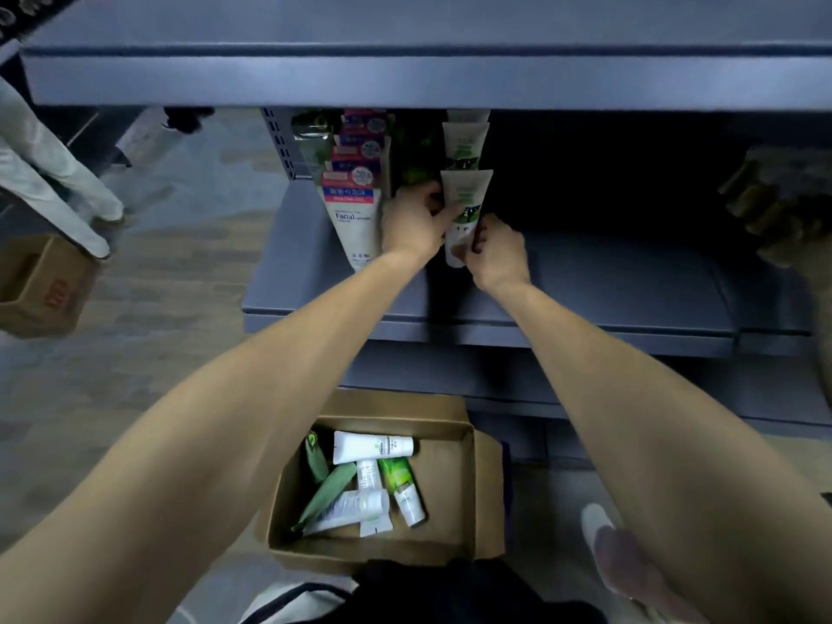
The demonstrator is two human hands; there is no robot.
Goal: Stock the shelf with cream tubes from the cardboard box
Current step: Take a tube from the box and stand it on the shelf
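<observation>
across the top of the view runs the grey shelf, its right half bare, its left end filled with rows of upright tubes: a red-and-white facial row and, beside it, a white-and-green row. below on the floor sits the box, open, with several loose tubes lying flat inside, white ones and green ones mixed, so the stocking looks well short of done. both arms reach up to the front of the white-and-green row. the left hand curls round the left edge of the front tube, fingers tucked behind it; the right hand pinches the tube's lower end near the cap. the tube stands cap down, touching the one behind. such a tube is likely light, soft in the body and a little slick, so a firm hold belongs low by the stiff cap and shoulder, with only a light steadying touch on the flat crimped top
</observation>
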